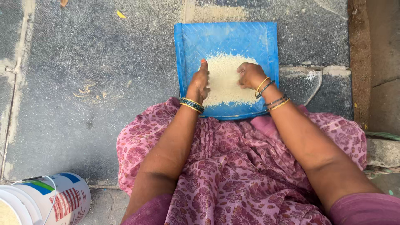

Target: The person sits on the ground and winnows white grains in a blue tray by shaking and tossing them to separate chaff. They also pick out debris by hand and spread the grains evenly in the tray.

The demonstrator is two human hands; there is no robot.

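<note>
A blue flat winnowing tray (227, 35) lies on the stone floor in front of my knees. A heap of white rice grains (225, 79) covers its near half. My left hand (199, 82) rests edge-down on the left side of the heap, fingers straight and together. My right hand (249, 75) is curled on the right side of the heap, fingertips bent into the grains. Both wrists wear several bangles. Whether the right hand pinches any grains is hidden.
My lap is covered by pink flowered cloth (233, 166). A white plastic bucket (46, 200) with a wire handle stands at the lower left. A raised stone edge (379, 66) runs along the right. The grey stone floor (91, 83) spreads to the left.
</note>
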